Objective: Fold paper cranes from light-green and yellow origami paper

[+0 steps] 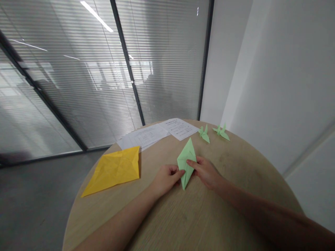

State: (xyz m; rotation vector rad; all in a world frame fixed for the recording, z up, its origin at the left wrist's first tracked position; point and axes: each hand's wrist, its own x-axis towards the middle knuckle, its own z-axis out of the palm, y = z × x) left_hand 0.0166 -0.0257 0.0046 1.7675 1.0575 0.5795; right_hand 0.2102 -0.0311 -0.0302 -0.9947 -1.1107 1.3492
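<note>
A light green paper [186,157], folded into a long kite-like diamond, lies on the round wooden table [199,216]. My left hand [166,178] is curled, its fingertips pinching the paper's left edge. My right hand [206,171] rests on the paper's right side, with the forefinger pressed flat across the fold. Both hands meet near the diamond's lower half.
A creased yellow paper square [115,169] lies to the left. White printed sheets [157,134] sit at the table's far edge. Two small folded green paper figures [204,134] [222,132] stand beyond them to the right. Glass walls with blinds lie behind; a white wall stands right.
</note>
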